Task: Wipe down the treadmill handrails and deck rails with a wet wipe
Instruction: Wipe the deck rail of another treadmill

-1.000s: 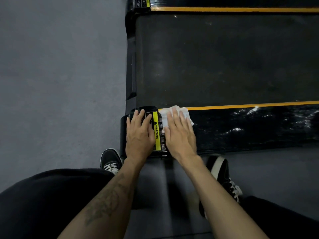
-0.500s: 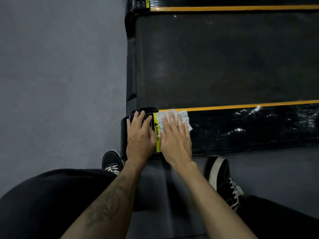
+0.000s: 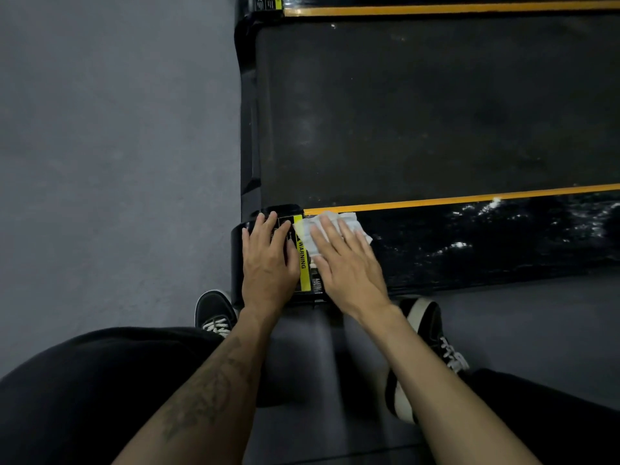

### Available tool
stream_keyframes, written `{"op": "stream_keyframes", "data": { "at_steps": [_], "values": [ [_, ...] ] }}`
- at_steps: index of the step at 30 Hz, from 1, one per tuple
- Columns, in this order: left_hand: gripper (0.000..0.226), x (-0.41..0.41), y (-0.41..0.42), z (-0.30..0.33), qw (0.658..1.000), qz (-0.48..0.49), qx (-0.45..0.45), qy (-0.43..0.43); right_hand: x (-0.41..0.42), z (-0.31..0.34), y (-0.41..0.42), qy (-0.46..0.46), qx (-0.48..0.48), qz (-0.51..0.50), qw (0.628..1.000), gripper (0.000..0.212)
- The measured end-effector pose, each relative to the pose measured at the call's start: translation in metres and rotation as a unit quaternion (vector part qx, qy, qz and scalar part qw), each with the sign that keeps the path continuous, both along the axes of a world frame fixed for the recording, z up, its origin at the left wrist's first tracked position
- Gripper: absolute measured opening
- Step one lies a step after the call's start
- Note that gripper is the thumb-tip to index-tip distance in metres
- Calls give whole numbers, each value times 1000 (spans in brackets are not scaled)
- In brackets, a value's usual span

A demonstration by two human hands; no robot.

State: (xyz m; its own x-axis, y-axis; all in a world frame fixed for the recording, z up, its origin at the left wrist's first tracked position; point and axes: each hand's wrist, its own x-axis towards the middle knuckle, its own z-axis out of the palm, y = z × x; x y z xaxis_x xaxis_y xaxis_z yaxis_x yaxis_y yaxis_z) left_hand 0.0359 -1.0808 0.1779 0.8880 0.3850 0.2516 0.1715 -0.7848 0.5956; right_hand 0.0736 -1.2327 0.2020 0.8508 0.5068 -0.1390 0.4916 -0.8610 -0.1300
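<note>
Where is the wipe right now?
Head view, centre: the wipe lies under the right hand on the near deck rail, beside the yellow warning label.

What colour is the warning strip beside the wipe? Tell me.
Yellow with black lettering, on the warning strip; head view.

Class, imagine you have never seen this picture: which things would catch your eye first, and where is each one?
The white wet wipe stands out, pressed flat under the right hand at the near deck rail's end. Beside it the left hand rests on the end cap, next to the yellow warning label. An orange stripe edges the dark belt.
</note>
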Motion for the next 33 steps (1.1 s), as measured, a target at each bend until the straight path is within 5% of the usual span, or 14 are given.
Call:
{"op": "stream_keyframes", "data": {
  "at_steps": [5, 11, 16, 22, 28, 33],
  "values": [
    [37, -1, 1, 3, 1000, -1, -1, 9, -17, -1, 9, -10, 10, -118, 993, 61],
    [36, 0, -1, 4, 1000, 2, -2, 6, -13, 1, 13, 4, -1, -15, 1000, 59],
    [37, -1, 0, 4, 1000, -1, -6, 11, -22, -1, 11, -10, 13, -131, 991, 61],
    [37, -1, -1, 6, 1000, 1, -7, 13, -29, -4, 4, -19, 1, -20, 1000, 63],
    [38, -2, -1, 10, 1000, -3, -10, 24, -39, -6, 18, -27, 26, -158, 987, 61],
    [37, -2, -2, 11, 1000, 1, -21, 22, -37, -4, 10, -23, 16, -18, 999, 60]
  ]
}}
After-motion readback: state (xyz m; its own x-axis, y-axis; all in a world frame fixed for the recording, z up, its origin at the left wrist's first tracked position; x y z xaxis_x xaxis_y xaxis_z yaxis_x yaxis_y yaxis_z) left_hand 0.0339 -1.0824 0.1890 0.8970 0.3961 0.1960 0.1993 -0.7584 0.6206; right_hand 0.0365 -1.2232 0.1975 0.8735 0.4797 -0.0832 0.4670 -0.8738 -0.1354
